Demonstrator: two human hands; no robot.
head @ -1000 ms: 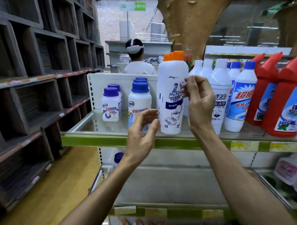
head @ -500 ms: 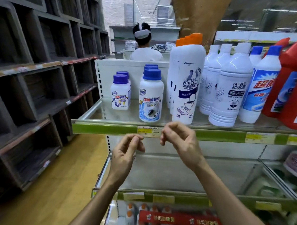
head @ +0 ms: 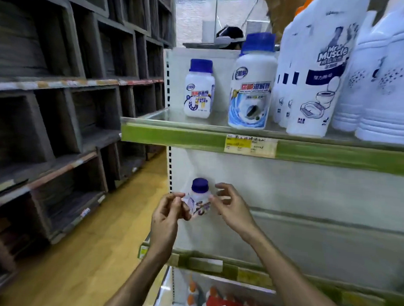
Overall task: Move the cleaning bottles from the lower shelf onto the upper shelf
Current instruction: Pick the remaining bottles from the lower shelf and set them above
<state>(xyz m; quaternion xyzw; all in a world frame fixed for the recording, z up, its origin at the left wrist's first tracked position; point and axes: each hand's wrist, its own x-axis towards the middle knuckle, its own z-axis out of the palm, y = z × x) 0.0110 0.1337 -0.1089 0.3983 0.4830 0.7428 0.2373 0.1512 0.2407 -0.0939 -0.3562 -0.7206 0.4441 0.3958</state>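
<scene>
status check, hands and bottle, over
Left hand curled against small blue-capped bottle, grip unclear. Right hand open beside it. Bottle upright at lower shelf. Upper shelf lip overhead.

The left forearm [head: 142,277] and the right forearm [head: 290,270] are slim and bare along all of their visible length, from the lower edge of the view to the wrists. The left grip [head: 168,212] and the right grip [head: 232,209] are bare as well, with narrow wrists and long, slender fingers whose tips are softened by motion blur.
</scene>
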